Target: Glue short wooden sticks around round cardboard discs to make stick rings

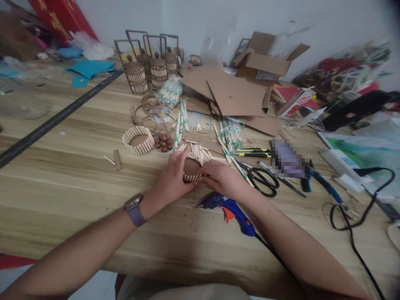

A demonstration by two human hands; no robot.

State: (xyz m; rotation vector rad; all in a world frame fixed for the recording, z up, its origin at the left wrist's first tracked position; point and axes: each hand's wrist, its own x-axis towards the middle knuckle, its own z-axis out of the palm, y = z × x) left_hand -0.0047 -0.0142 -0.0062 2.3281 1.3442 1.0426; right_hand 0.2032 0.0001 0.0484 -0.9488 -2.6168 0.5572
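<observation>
My left hand (171, 177) is curled round the left side of a cardboard disc edged with short wooden sticks (191, 178). On its right rim, the fingers of my right hand (220, 177) are pinched together at the sticks; whether a loose stick is between them is hidden. Just behind lies a pile of short cut sticks (200, 152). A blue hot glue gun (229, 208) with an orange trigger rests below my right hand. To the left stand a finished-looking ring of sticks (138, 140) and a dish of brown round beads (164, 143).
Scissors (264, 179), a yellow-black cutter (253, 152) and blue-handled pliers (323, 183) lie on the right. Wrapped chopsticks (231, 133) and cardboard sheets (234, 93) are behind. Small stick-sided lanterns (158, 71) stand at the back. A black cable (350, 233) loops at right.
</observation>
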